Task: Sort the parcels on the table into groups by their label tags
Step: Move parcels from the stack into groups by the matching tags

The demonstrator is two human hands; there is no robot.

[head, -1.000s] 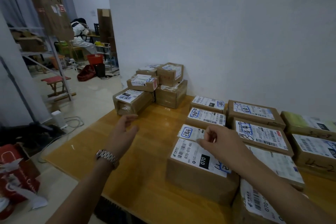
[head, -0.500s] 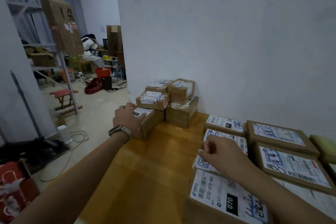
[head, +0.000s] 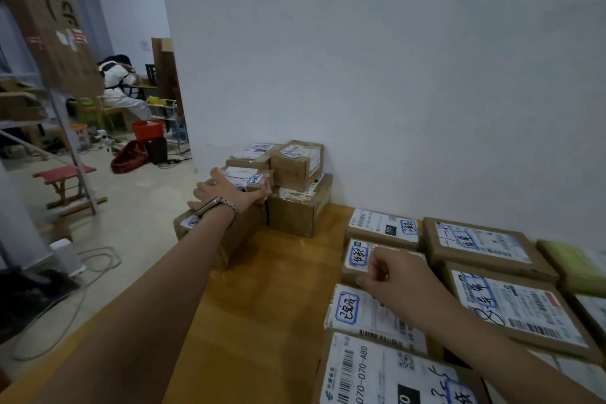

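Brown cardboard parcels with white labels and blue-framed handwritten tags lie on a wooden table [head: 262, 305]. At the far left corner a long parcel [head: 226, 239] carries a small parcel [head: 249, 178]. Behind them a cube-shaped parcel [head: 296, 162] sits on a larger one [head: 298, 212]. My left hand [head: 223, 189] lies fingers apart on top of the long parcel, against the small parcel's near side. On the right, several flat parcels lie in rows, among them one [head: 383, 226] by the wall and one [head: 360, 315] nearer me. My right hand [head: 393, 276] hovers in a loose fist over the parcel [head: 355, 254] between them, holding nothing.
A green-wrapped parcel [head: 570, 259] lies at the far right. A white wall backs the table. To the left the floor has cables [head: 95, 262], a red stool [head: 62, 174], a metal shelf with cardboard [head: 49, 33], a red bucket [head: 147, 130] and a seated person [head: 118, 89].
My left hand went from the open table to the long parcel's near end, then further along its top up to the small parcel. My right hand stayed in a fist over the flat parcels.
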